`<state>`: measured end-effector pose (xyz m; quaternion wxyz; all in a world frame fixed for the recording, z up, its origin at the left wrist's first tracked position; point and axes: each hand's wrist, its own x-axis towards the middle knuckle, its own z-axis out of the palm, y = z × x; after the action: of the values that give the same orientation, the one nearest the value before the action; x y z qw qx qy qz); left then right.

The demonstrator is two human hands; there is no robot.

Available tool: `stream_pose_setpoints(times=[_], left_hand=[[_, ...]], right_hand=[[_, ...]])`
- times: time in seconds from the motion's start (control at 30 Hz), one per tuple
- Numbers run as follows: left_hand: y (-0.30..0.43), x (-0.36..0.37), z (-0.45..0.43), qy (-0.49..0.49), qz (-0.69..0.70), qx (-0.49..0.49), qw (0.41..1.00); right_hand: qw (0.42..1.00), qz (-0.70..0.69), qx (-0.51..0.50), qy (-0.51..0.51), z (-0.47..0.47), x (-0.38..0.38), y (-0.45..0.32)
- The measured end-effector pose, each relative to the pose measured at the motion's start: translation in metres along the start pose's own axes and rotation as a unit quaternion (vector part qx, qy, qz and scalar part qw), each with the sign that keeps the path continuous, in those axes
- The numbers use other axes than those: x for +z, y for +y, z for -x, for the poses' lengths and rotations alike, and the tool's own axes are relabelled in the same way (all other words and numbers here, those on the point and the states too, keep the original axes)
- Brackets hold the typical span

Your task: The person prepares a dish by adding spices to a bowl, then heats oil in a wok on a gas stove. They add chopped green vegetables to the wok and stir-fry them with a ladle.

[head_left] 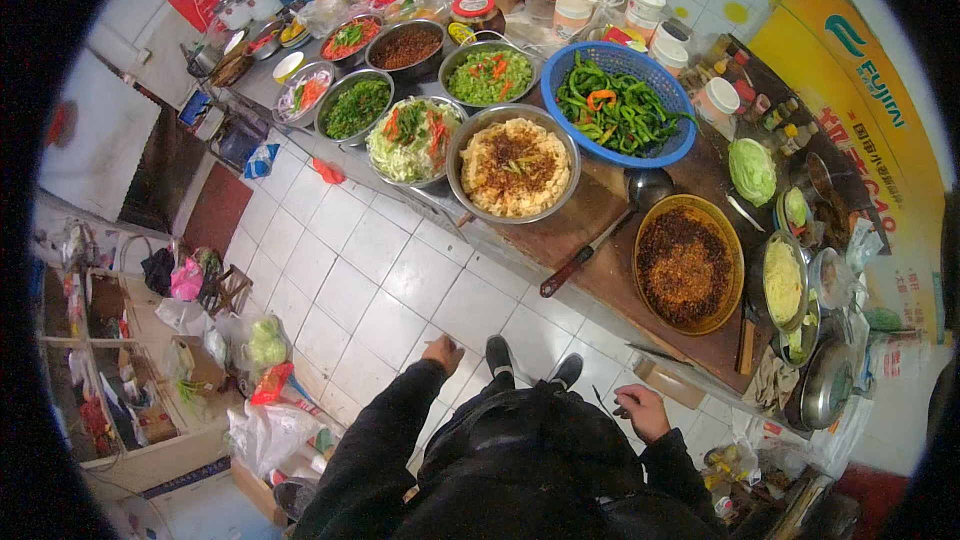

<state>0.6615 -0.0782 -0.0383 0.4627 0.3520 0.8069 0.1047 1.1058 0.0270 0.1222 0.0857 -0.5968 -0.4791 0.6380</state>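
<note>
My left hand (444, 354) hangs over the tiled floor with nothing visible in it, its fingers loosely curled. My right hand (640, 408) is held low near my body, its fingers bent and partly apart, touching nothing that I can see. In front of me on the counter lies a ladle (581, 255) with a dark red handle, beside a yellow bowl of chili flakes (688, 266). A metal bowl of pale shredded food (514, 163) topped with dark spice stands left of it. Behind is a blue plastic colander (619, 103) of green peppers.
More metal bowls hold chopped greens (354, 106), shredded cabbage (412, 139) and celery-like pieces (489, 75). A cleaver's wooden handle (745, 345) lies near the counter edge. A cabbage (751, 171) sits at the right. Plastic bags (270, 427) and shelves (112, 343) stand at the left.
</note>
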Motion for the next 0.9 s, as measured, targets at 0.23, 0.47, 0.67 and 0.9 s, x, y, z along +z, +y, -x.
stream_pose_setpoints(times=[0.23, 0.47, 0.67, 0.9], left_hand=[[-0.123, 0.018, 0.023, -0.100, -0.050, -0.189, 0.976], [-0.111, 0.012, 0.010, -0.061, -0.050, -0.136, 0.987], [-0.053, 0.001, -0.011, -0.030, 0.063, -0.079, 0.994], [-0.018, -0.010, -0.003, -0.049, 0.071, -0.097, 0.991]], right_hand=[[0.999, 0.036, -0.028, -0.005, -0.005, 0.026, -0.001], [0.992, 0.116, -0.039, -0.012, -0.010, 0.036, -0.010], [0.982, 0.147, -0.113, -0.024, -0.007, 0.029, -0.017], [0.987, 0.116, -0.107, -0.021, -0.013, 0.012, 0.008]])
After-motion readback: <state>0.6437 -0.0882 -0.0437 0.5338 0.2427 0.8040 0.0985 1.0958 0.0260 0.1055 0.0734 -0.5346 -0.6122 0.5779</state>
